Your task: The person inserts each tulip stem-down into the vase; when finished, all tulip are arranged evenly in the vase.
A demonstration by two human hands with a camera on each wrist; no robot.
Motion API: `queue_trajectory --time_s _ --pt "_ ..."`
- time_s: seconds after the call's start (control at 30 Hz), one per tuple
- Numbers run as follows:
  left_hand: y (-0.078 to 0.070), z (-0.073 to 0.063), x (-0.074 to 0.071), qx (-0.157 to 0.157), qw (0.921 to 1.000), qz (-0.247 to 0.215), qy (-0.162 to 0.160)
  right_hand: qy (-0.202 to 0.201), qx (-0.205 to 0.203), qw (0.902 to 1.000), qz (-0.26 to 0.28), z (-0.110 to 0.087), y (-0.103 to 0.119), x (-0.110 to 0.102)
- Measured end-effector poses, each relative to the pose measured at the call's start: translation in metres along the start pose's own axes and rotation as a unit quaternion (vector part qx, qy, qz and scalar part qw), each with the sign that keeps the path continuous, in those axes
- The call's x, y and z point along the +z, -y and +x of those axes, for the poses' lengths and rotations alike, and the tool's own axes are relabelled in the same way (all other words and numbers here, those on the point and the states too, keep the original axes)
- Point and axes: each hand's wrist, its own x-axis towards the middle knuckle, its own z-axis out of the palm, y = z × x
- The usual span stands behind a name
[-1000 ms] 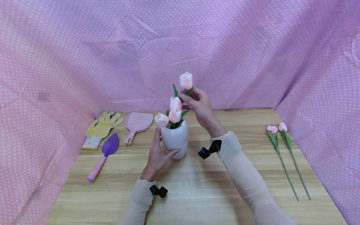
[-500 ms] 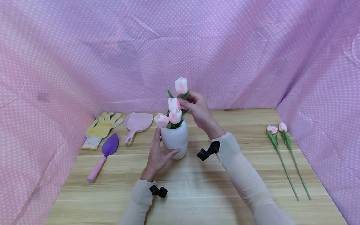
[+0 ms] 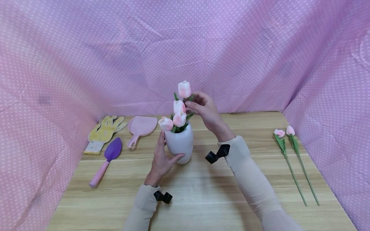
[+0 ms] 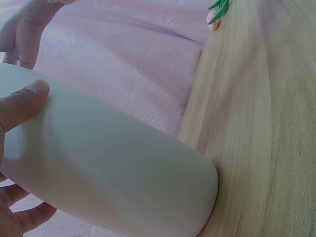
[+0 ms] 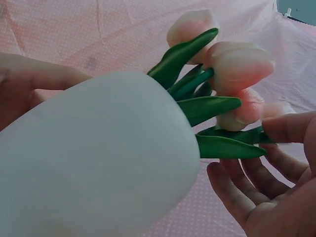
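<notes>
A white vase [image 3: 180, 144] stands on the wooden table with several pink-and-white tulips in its mouth. My left hand [image 3: 162, 162] holds the vase from its left side, the thumb across the front; in the left wrist view its thumb [image 4: 24, 103] lies on the smooth wall. Above the rim my right hand [image 3: 206, 110] pinches the tallest tulip [image 3: 184, 89] just below its bloom. In the right wrist view the right thumb [image 5: 287, 128] meets the green stem, while leaves [image 5: 210, 109] spread from the vase mouth. The stem ends inside the vase are hidden.
Two loose tulips [image 3: 295, 146] lie on the table at the right. On the left are a yellow-and-white glove [image 3: 104, 133], a purple trowel [image 3: 113, 149] with a pink handle, and a pink dustpan [image 3: 143, 125]. Dotted pink cloth [image 3: 185, 41] hangs around the table.
The tallest tulip has come down and left, closer to the other blooms, with my right hand still at it. The vase and my left hand have stayed in place.
</notes>
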Motion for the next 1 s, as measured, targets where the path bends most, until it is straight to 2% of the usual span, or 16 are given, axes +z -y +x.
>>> queue_trajectory --time_s 0.27,0.47,0.67,0.83,1.0 --pt "0.000 0.000 -0.001 -0.004 1.0000 0.005 0.001 -0.014 -0.036 0.9992 0.015 0.003 0.005 0.002" --pt "0.000 0.000 0.000 0.000 1.0000 0.003 0.000 -0.013 -0.035 0.9991 0.022 0.004 0.000 0.005" --pt "0.000 0.000 0.000 -0.001 1.0000 -0.001 -0.003 -0.007 -0.030 0.9995 0.007 0.003 -0.004 0.002" --pt "0.000 0.000 0.001 -0.001 1.0000 -0.004 -0.003 -0.026 -0.022 0.9993 0.014 -0.003 -0.001 -0.012" --pt "0.001 0.000 0.001 -0.003 1.0000 -0.005 -0.002 -0.056 -0.038 0.9970 0.036 -0.014 0.007 -0.038"
